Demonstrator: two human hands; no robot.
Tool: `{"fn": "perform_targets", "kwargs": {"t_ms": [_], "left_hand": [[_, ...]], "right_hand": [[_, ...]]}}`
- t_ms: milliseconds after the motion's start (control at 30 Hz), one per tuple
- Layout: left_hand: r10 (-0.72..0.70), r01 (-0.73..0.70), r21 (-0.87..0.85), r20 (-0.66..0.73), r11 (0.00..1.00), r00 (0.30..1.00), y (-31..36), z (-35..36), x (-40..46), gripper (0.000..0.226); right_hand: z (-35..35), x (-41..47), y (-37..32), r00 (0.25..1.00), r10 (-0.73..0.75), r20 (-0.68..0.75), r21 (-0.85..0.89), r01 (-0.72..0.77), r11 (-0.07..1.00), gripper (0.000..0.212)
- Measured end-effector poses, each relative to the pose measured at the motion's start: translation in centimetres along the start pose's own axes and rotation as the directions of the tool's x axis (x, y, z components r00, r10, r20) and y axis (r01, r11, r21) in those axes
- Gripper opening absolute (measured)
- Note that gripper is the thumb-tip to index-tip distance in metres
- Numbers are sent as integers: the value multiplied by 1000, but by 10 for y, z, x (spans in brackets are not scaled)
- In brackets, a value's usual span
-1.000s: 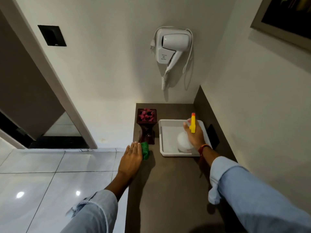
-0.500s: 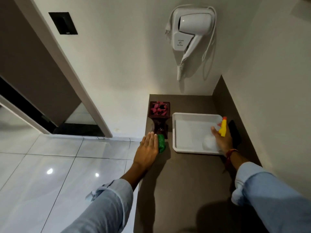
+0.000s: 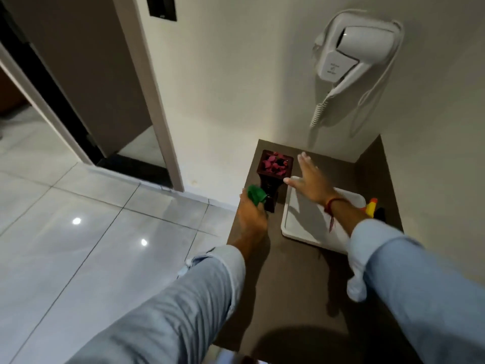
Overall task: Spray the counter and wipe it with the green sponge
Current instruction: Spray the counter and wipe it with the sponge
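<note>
The dark brown counter [image 3: 296, 279] runs along the right wall. My left hand [image 3: 251, 214] rests at the counter's left edge, shut on the green sponge [image 3: 256, 194], which sticks out past my fingers beside the vase. My right hand [image 3: 311, 179] is open, fingers spread, stretched over the white tray [image 3: 309, 229] toward the vase. The spray bottle's yellow and orange nozzle [image 3: 370, 206] shows at the tray's right side behind my right forearm; its body is hidden.
A dark square vase [image 3: 273, 177] with pink petals stands at the counter's left, next to the sponge. A white hairdryer [image 3: 349, 56] hangs on the wall above. Glossy floor tiles [image 3: 91, 232] and a doorway lie to the left.
My right hand let go of the spray bottle and reached left across the tray toward the vase. My left hand closed around the sponge. The camera shifted left and closer.
</note>
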State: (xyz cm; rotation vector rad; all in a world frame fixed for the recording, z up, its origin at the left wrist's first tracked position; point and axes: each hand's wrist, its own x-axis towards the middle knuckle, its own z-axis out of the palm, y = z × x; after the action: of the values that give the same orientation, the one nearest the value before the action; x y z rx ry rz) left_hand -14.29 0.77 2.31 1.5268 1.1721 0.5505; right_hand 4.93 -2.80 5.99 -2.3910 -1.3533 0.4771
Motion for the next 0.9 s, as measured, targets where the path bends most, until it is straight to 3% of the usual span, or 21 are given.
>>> {"fn": "perform_targets", "kwargs": {"t_ms": [100,200,433,567,667,733,767,833,900], "left_hand": [[-165,145,-189,-95,971,982,14,18,10,51],[-188,130,-265,-208,955,960,25,35,22,51],[-138,98,-216,-178,971,974,13,97,44,76],[-81,73,-63,-140,995,987,-4,128,34,77],[92,-85,248,-17,965,996,-18,138,27,80],[152,-172,300,91,938,984,-22,139,23,73],[109,-120,233,61,965,992,-20,139,22,68],[-141,146,58,-81,988,987,-15,133,27,63],[-364,356,-75,-163,931,917,-13,121,38,65]], "right_hand": [[-20,43,-13,981,-29,189,-250,77,965,96],[-20,62,-14,950,32,310,-310,69,948,94],[-12,64,-13,947,60,314,-304,40,952,89],[-11,64,-13,945,66,322,-290,32,956,90],[-11,65,-13,939,74,337,-296,31,955,91],[-11,65,-13,929,76,362,-292,35,956,92],[-12,65,-12,925,75,372,-294,41,955,93],[-14,65,-10,920,74,385,-296,47,954,95],[-16,65,-8,915,70,397,-293,54,955,96]]}}
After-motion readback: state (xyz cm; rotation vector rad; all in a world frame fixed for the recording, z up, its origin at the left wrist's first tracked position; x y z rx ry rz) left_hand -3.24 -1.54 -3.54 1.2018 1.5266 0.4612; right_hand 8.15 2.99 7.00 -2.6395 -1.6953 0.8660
